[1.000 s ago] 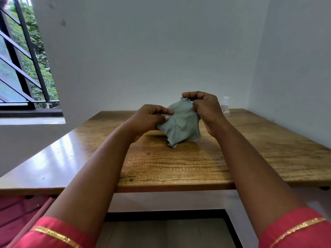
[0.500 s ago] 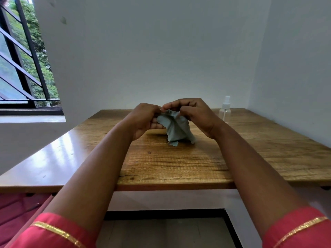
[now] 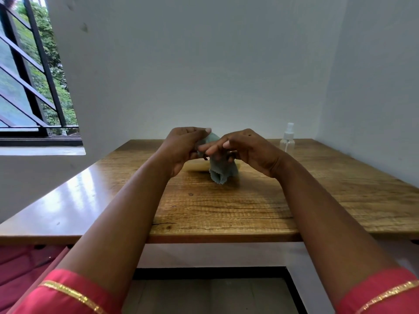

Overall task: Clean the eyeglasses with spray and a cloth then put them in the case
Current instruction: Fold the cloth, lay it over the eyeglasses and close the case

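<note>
Holding a grey-green cloth [image 3: 221, 165] between both hands above the wooden surface [image 3: 317, 200], head view. Left hand [image 3: 183, 147]: fingers curled, thumb on top, grip closed on the upper left part of the cloth. Right hand [image 3: 247, 150]: fingers bent inward and pinching the cloth from the right, grip closed on it as well. The two grips nearly touch each other. Below the grips the cloth hangs bunched, its zigzag-cut lower edge just above or at the surface; contact cannot be told. A small dark piece shows between the fingers at the cloth, possibly part of the eyeglasses; too hidden to confirm. No case can be made out.

Right of the right grip and farther back, a clear spray bottle [image 3: 287, 141] with a white nozzle stands upright on the surface, well apart from both hands. Far left of the left grip, a barred window [image 3: 29, 87] with green foliage behind. Red sleeves [image 3: 68, 291] with gold trim at the bottom corners.
</note>
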